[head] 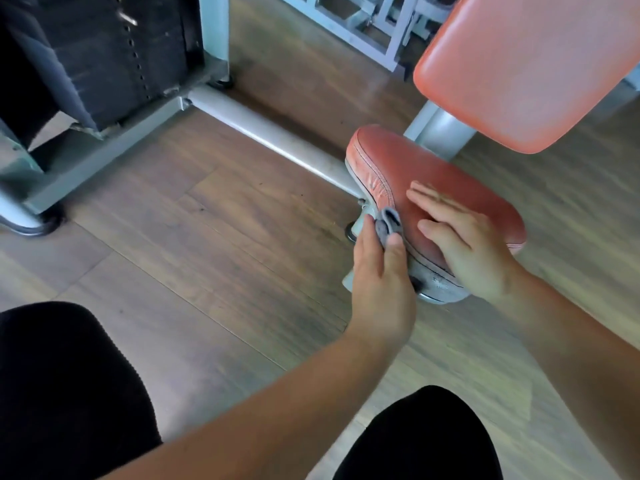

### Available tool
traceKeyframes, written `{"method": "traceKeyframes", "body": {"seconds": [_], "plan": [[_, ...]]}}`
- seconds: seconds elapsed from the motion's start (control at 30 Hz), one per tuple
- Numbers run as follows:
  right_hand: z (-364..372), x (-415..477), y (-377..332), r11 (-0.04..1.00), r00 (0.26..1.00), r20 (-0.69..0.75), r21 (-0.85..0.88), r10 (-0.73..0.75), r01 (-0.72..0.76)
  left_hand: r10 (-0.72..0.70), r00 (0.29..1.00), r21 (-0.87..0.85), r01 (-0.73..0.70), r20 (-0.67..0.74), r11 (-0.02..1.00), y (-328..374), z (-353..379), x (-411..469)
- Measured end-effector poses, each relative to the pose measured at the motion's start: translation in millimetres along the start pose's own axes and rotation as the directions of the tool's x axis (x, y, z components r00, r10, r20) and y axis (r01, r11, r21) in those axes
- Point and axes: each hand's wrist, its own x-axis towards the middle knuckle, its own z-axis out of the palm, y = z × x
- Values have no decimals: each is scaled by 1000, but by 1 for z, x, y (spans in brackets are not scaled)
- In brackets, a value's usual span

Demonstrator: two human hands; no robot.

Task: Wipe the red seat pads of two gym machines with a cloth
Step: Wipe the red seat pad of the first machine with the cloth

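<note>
A worn red seat pad [415, 168] with stitched edges sits low at centre right, on a grey metal base. My left hand [379, 271] grips a small grey cloth [493, 221] bunched against the pad's left side edge. My right hand [464, 237] lies flat on top of the pad, fingers spread and pointing up-left, holding nothing. Above it rises the red backrest pad [526, 67] of the same machine.
A grey frame tube [263, 133] runs along the wooden floor from the seat to a black weight stack [114, 60] at top left. Further grey machine frames [367, 26] stand at the top. My dark-clothed knees [69, 393] fill the bottom.
</note>
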Motion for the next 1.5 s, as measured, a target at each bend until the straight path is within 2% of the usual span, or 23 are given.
{"method": "traceKeyframes", "body": {"seconds": [0.07, 0.17, 0.23, 0.3, 0.4, 0.5, 0.6, 0.73, 0.8, 0.93, 1.07, 1.13, 1.27, 1.4, 1.5], "plan": [[1, 0, 0, 1000, 1000, -1, -13, -7, 7, 20, 1000, 10, -20, 12, 1000, 2, 1, -4], [3, 1, 2, 1000, 1000, -11, -13, -5, 5, 0, 1000, 161, 1, -6, 987, 17, 0, 38], [3, 2, 2, 1000, 1000, -23, -8, 4, -4, -33, 999, 201, 36, -18, 979, 29, 0, 60], [3, 1, 1, 1000, 1000, -24, -2, 3, -3, -45, 999, 193, 47, -13, 980, 29, 3, 41], [2, 0, 1, 1000, 1000, -23, 8, 0, 0, 20, 999, 194, -27, 38, 981, 24, 0, -13], [2, 0, -1, 1000, 1000, -27, -1, 8, -8, -23, 999, 257, 16, 24, 966, 23, -2, 14], [2, 2, -3, 999, 999, -35, -22, 29, -30, -62, 998, 213, 65, -18, 975, 32, 0, 54], [3, 0, -1, 999, 1000, -25, -33, 12, -13, 55, 998, 185, -59, 32, 981, 16, 0, 3], [3, 0, -2, 999, 1000, -26, -29, 15, -16, 86, 996, 238, -89, 26, 967, 15, -3, 0], [3, 1, -6, 999, 998, -34, -28, 45, -46, -6, 1000, 276, 14, -28, 961, 28, 1, 58], [3, 0, -3, 1000, 999, -22, -16, 23, -24, 50, 999, 273, -52, 14, 961, 15, 1, 9], [4, 1, -3, 1000, 999, -23, -14, 23, -23, 51, 999, 280, -48, -6, 959, 9, 0, 20], [4, 2, -1, 999, 999, -31, -25, 22, -22, -73, 995, 304, 89, -62, 948, 22, 7, 68], [4, 3, 5, 999, 999, -28, -28, -20, 19, 11, 1000, 239, -8, -13, 971, 17, 8, 12], [4, 5, 3, 999, 999, -34, -33, -12, 11, 11, 1000, 261, -7, -15, 965, 19, 6, 40]]}}
